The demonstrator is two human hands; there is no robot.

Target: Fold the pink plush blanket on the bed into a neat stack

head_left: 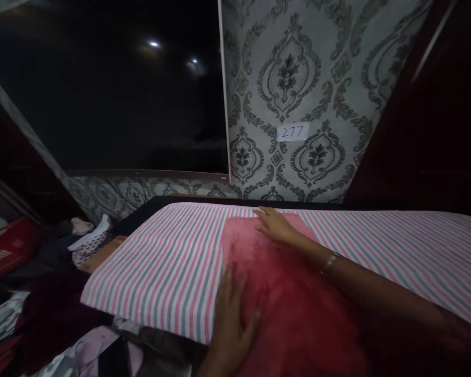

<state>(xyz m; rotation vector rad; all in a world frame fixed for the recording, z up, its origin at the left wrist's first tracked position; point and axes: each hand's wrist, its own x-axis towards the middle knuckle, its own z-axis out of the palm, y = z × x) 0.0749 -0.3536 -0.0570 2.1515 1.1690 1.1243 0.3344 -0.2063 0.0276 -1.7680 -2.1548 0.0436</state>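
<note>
A pink-to-red cloth [282, 277] lies spread over the striped ironing board [160, 256] and hangs toward me over its near edge. My left hand [233, 309] rests on the cloth's left edge near the front of the board, fingers extended and thumb apart. Farther back, my right hand [275, 224] lies palm down on the cloth close to its far edge, with its fingers spread. A bracelet [329, 263] circles the right wrist. Neither hand grips anything. The cloth's lower part is dark and somewhat blurred.
A large black television [113, 94] hangs on the patterned wall behind the board. A paper label [293, 132] marked 277 is stuck there. Piled clothes [55, 309], a red bag [10, 246] and a pink item [96, 348] with a dark object [115, 358] on it lie at left.
</note>
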